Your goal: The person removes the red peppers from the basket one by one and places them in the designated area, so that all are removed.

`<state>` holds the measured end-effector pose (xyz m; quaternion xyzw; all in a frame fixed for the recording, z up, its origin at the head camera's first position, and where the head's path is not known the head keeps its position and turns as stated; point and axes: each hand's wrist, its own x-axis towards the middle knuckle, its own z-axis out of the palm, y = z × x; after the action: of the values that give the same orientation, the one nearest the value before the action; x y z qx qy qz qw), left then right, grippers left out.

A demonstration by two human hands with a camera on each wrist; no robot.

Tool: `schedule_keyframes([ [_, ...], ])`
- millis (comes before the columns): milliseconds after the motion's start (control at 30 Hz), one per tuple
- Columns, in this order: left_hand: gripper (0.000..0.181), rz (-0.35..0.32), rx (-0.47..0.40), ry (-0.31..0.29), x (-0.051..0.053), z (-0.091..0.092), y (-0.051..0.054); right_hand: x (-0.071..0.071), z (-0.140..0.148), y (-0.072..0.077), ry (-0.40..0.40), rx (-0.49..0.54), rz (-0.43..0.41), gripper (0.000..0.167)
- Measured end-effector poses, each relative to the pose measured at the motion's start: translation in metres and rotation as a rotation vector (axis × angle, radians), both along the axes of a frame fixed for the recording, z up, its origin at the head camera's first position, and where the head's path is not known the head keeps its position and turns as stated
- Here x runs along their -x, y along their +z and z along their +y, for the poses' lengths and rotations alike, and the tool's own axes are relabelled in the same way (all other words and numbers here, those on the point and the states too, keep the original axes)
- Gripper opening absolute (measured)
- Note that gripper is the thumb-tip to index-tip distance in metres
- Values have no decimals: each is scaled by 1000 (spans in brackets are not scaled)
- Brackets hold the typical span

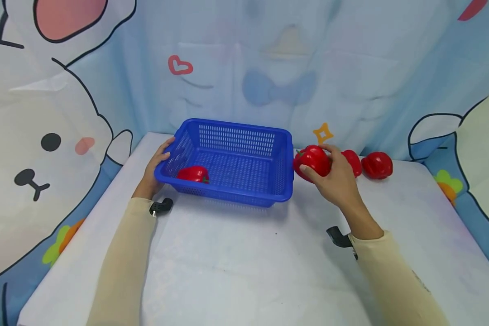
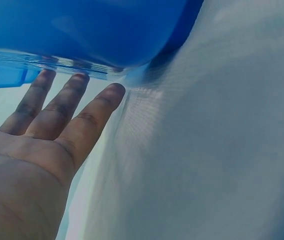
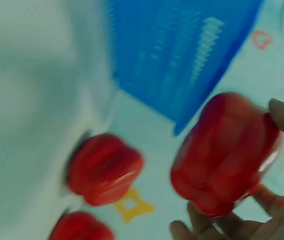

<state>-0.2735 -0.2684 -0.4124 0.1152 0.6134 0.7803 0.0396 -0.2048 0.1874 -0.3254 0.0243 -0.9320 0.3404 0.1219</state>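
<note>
My right hand (image 1: pixel 337 181) holds a red bell pepper (image 1: pixel 313 162) between thumb and fingers, just off the right side of a blue plastic basket (image 1: pixel 228 195). In the right wrist view, this bell pepper (image 3: pixel 227 155) hangs near the blurred basket (image 3: pixel 182 60). A second red bell pepper (image 1: pixel 193 174) lies inside the basket at its front left. My left hand (image 1: pixel 151 173) is at the basket's left end. The left wrist view shows its fingers (image 2: pixel 94 116) straight, with the tips against the basket (image 2: pixel 97 30); the thumb is hidden there.
Two more red bell peppers, one partly behind my right hand (image 1: pixel 352 162) and one farther right (image 1: pixel 377 165), rest on the white-covered table (image 1: pixel 244 267). A printed curtain (image 1: pixel 277 59) hangs close behind the basket.
</note>
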Motion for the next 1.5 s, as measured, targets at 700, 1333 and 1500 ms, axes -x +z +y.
schedule_keyframes([
  [700, 53, 6, -4, 6, 5, 3, 1, -5, 18, -49, 38, -230, -341, 94],
  [1333, 54, 14, 7, 14, 4, -1, -5, -13, 11, -37, 27, -308, -338, 91],
  [1500, 54, 14, 2, 12, 3, -1, -4, -26, -4, -15, 85, -283, -274, 81],
])
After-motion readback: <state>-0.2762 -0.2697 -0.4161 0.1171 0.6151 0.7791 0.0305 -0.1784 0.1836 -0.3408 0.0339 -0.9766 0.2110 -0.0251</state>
